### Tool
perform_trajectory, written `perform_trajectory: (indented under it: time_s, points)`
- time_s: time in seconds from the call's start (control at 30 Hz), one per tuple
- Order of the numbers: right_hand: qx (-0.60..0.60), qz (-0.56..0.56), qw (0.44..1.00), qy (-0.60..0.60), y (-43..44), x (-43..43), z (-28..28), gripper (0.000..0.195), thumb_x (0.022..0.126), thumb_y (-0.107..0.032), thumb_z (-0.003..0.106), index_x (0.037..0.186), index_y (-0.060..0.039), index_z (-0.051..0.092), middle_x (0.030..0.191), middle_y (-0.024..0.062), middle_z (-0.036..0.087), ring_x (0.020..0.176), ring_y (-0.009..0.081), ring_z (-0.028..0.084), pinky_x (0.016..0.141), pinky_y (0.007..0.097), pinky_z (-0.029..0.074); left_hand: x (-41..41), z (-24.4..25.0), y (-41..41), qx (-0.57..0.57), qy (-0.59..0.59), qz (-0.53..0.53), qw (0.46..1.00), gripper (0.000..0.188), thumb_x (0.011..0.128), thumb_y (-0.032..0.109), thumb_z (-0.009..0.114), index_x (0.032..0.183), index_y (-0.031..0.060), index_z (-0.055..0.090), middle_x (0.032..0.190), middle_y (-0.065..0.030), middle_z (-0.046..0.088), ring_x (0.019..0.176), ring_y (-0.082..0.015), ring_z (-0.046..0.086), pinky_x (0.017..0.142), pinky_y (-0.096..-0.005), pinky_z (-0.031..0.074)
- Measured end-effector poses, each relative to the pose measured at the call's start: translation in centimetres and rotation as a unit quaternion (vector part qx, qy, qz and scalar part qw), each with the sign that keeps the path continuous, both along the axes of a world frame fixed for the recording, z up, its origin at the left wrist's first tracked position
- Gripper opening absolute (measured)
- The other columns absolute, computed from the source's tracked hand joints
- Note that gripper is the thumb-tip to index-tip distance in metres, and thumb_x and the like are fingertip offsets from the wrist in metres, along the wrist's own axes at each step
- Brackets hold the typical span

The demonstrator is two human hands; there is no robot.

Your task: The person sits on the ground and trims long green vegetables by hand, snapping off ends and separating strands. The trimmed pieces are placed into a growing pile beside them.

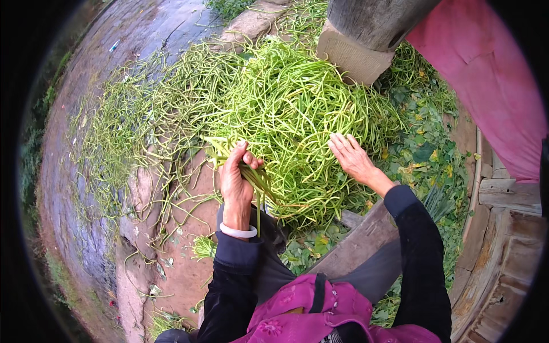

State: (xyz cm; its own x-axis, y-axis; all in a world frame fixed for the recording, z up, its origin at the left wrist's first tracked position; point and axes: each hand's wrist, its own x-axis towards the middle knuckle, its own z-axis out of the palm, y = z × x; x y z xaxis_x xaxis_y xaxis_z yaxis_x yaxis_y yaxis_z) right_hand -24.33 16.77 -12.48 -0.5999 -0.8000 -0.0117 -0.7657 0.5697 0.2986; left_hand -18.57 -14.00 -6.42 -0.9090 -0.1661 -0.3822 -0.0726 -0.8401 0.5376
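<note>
A bundle of green stalks is gripped in my left hand, its ends hanging down past the wrist, which wears a pale bracelet. My right hand lies against the right side of a big heap of long, thin green stalks, palm down with the fingers extended; nothing is seen held in it. The heap rises just beyond my knees. Longer, looser stalks spread out to its left. A small bunch of stalks rests on the ground, left of my left wrist.
A wooden post on a stone block stands behind the heap. Leafy greens cover the ground at right, near a wooden plank wall. Pink cloth hangs upper right. A wooden beam lies by my legs.
</note>
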Motion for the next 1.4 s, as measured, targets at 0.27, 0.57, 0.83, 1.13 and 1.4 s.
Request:
perform_trajectory:
  time_s: [0.27, 0.57, 0.83, 1.13, 1.4]
  points:
    - [-0.073, 0.089, 0.993, -0.008, -2.9, -5.2, -0.5, 0.018, 0.073, -0.006, 0.054, 0.090, 0.0001, 0.057, 0.082, 0.0085, 0.051, 0.084, 0.0223, 0.049, 0.083, 0.0365, 0.040, -0.2, 0.1, 0.8, -0.026, -0.004, -0.005, 1.000, 0.014, 0.084, 0.015, 0.059, 0.090, 0.0025, 0.057, 0.059, 0.0009, 0.046, 0.052, -0.0122, 0.046, 0.061, -0.0303, 0.046]
    - [-0.361, -0.213, 0.863, -0.280, -1.2, -4.5, 15.1, 0.030, 0.065, -0.021, 0.062, 0.086, 0.0002, 0.057, 0.081, 0.0098, 0.058, 0.075, 0.0208, 0.056, 0.071, 0.0343, 0.044, 0.5, -0.3, 0.6, 0.002, 0.015, -0.053, 0.998, 0.010, 0.083, 0.013, 0.061, 0.084, 0.0039, 0.057, 0.053, -0.0004, 0.050, 0.045, -0.0126, 0.048, 0.054, -0.0300, 0.048]
    - [-0.703, -0.207, 0.564, -0.381, 0.8, -0.3, 15.9, 0.041, 0.066, -0.025, 0.063, 0.098, 0.0001, 0.060, 0.086, 0.0040, 0.064, 0.079, 0.0131, 0.055, 0.079, 0.0261, 0.041, 5.2, 2.9, 3.0, -0.022, 0.041, -0.105, 0.993, 0.015, 0.084, 0.017, 0.061, 0.085, 0.0020, 0.058, 0.054, -0.0003, 0.050, 0.046, -0.0123, 0.049, 0.057, -0.0291, 0.048]
    - [-0.605, -0.274, 0.689, -0.290, 0.9, -0.4, 12.2, 0.039, 0.068, -0.017, 0.072, 0.102, -0.0011, 0.059, 0.087, 0.0057, 0.064, 0.079, 0.0146, 0.058, 0.080, 0.0325, 0.045, 9.7, 5.6, 6.6, -0.096, 0.050, -0.111, 0.988, 0.014, 0.085, 0.015, 0.059, 0.091, 0.0022, 0.057, 0.057, 0.0006, 0.049, 0.050, -0.0120, 0.048, 0.060, -0.0289, 0.046]
    - [-0.719, -0.203, 0.534, -0.395, 0.2, 2.3, 12.8, 0.032, 0.071, -0.011, 0.068, 0.100, -0.0009, 0.059, 0.089, 0.0080, 0.067, 0.088, 0.0161, 0.060, 0.088, 0.0311, 0.040, 10.2, 7.0, 7.7, -0.106, 0.050, -0.114, 0.987, 0.016, 0.084, 0.014, 0.061, 0.093, 0.0028, 0.055, 0.057, 0.0001, 0.051, 0.048, -0.0113, 0.049, 0.058, -0.0275, 0.047]
